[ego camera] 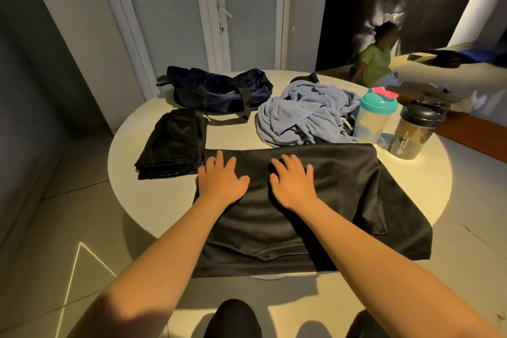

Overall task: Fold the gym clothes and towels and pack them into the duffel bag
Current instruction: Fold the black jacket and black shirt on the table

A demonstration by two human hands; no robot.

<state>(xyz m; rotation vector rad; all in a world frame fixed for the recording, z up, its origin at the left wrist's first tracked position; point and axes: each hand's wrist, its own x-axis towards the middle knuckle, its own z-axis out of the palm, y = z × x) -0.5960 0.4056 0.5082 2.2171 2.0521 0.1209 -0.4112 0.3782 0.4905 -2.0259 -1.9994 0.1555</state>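
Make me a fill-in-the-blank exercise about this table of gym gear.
The left hand and the right hand lie flat on a ____ shirt.
The crumpled towel is light ____.
The teal-lidded bottle stands to the ____ of the black-lidded bottle.
The dark garment left of the shirt is already ____.
Missing words: black; blue; left; folded.

The dark shaker bottle bears sideways white print, perhaps a brand, too blurred to read
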